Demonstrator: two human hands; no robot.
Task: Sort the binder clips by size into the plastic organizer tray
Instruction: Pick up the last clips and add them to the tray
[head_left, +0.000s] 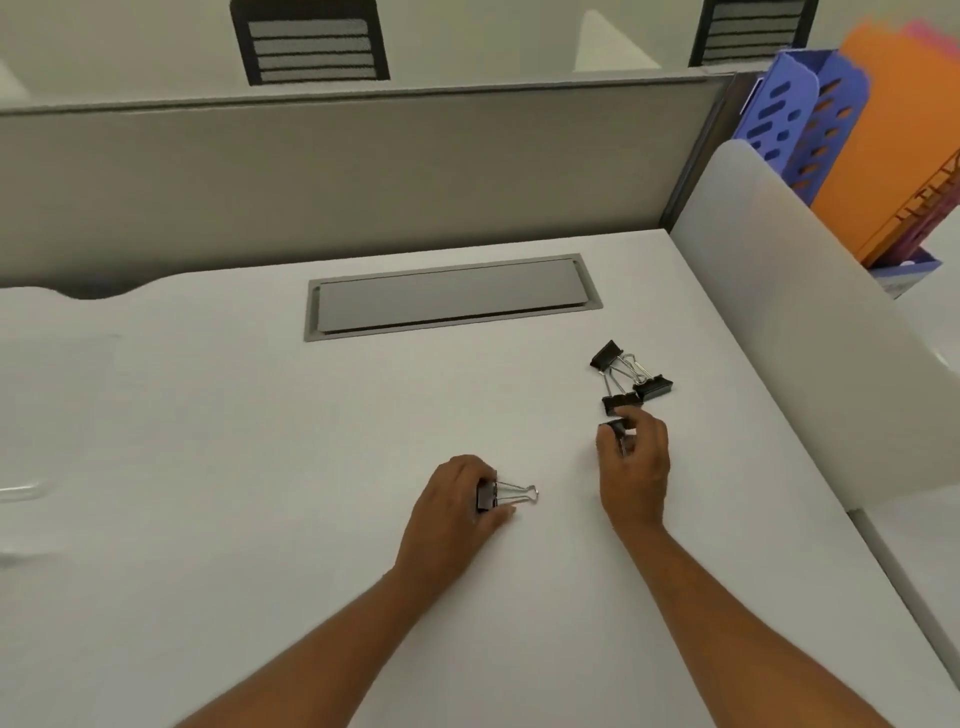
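My left hand (457, 501) grips a black binder clip (488, 496) by its body, its wire handles pointing right over the white desk (260, 467). My right hand (634, 462) pinches a smaller black binder clip (615, 428) between thumb and fingers. Just beyond my right hand lies a small pile of three black binder clips (631, 376) with tangled wire handles. A clear plastic tray edge (21, 491) barely shows at the far left; its compartments are out of view.
A grey cable hatch (452, 296) is set into the desk ahead. A frosted white divider (810, 332) stands on the right, with blue file holders (800, 114) and orange folders (893, 145) behind it. A grey partition wall (337, 171) closes the back.
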